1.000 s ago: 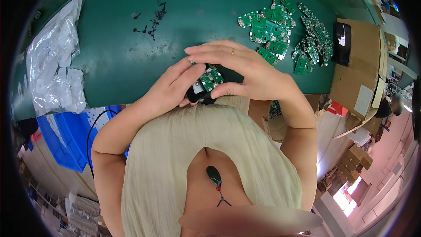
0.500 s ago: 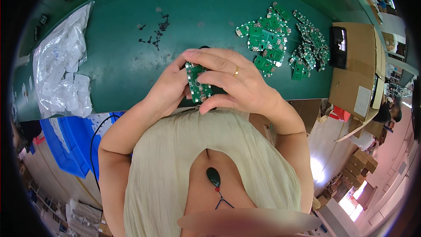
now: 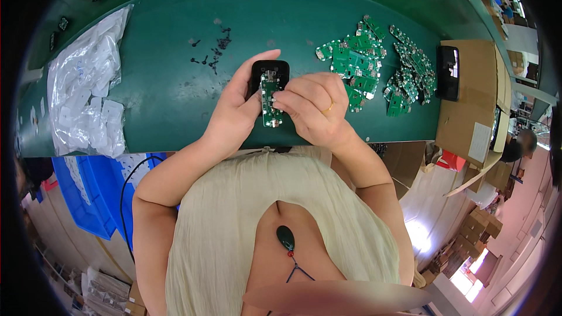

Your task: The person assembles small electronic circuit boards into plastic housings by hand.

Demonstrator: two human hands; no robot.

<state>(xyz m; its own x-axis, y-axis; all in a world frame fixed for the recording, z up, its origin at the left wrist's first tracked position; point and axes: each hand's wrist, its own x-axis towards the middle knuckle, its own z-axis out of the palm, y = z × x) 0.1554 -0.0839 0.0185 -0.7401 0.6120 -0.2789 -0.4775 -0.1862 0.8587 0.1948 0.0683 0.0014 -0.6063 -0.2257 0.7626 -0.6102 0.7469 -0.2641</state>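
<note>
My left hand [image 3: 237, 105] is closed round a black plastic housing [image 3: 283, 68], held over the near edge of the green table. A green circuit board [image 3: 270, 98] lies tilted across the housing's lower part, its bottom end sticking out toward me. My right hand [image 3: 316, 105] pinches the board's right side between thumb and fingers. Part of the housing is hidden behind the board and my left fingers. Beyond my hands, several small black parts [image 3: 218, 52] are scattered on the table.
Two heaps of green circuit boards, a nearer one [image 3: 357, 61] and a farther one [image 3: 410, 70], lie to the right. Beside them stand a black phone-like device [image 3: 448, 73] and a cardboard box [image 3: 468, 93]. A clear plastic bag [image 3: 88, 82] of white pieces lies left, above blue bins [image 3: 93, 199].
The board has turned narrower to view, and the black housing beneath it now shows. My right hand has drawn back from over the board to its right side, fingers curled.
</note>
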